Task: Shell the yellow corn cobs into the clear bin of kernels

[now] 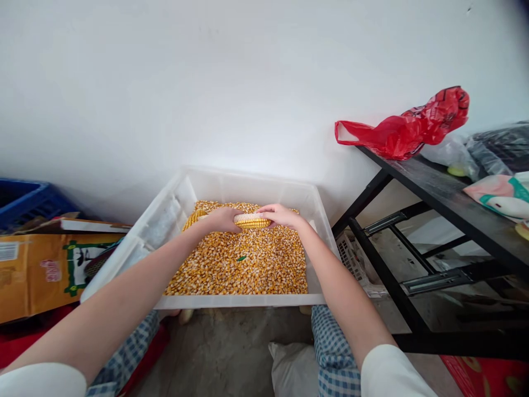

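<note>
Between my two hands lies a corn cob (251, 221), level and partly stripped: its upper side is pale, its lower side still has rows of yellow kernels. My left hand (223, 219) is closed on the left end, and my right hand (281, 215) grips the right end. Below them, loose corn kernels (248, 264) fill much of a translucent white plastic bin (243, 301). Another corn cob (193, 218) rests on the kernels to the left, partly behind my left hand. A small green bit (242, 258) sits among the kernels.
A black metal-framed table (446, 187) stands at right with a red plastic bag (407, 129) on its edge. On the left are a cardboard box (37, 275) and a blue crate (37, 201). A white wall rises behind the bin; a pale sack (293, 369) lies below.
</note>
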`<move>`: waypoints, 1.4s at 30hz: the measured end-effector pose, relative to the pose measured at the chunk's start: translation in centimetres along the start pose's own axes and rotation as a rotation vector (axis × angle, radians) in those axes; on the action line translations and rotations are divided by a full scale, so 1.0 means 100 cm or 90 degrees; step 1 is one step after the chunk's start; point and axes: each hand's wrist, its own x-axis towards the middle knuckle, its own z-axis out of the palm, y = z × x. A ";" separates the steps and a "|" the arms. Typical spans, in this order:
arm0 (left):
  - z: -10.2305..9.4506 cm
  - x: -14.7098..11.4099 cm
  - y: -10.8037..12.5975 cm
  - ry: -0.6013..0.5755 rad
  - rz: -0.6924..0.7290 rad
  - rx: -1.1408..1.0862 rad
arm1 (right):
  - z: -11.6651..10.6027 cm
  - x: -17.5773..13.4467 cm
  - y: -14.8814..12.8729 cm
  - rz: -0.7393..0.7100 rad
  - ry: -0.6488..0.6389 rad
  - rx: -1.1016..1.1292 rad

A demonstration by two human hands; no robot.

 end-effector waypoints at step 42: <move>0.003 0.000 -0.003 0.007 0.039 -0.181 | -0.004 -0.005 -0.004 -0.029 -0.022 0.185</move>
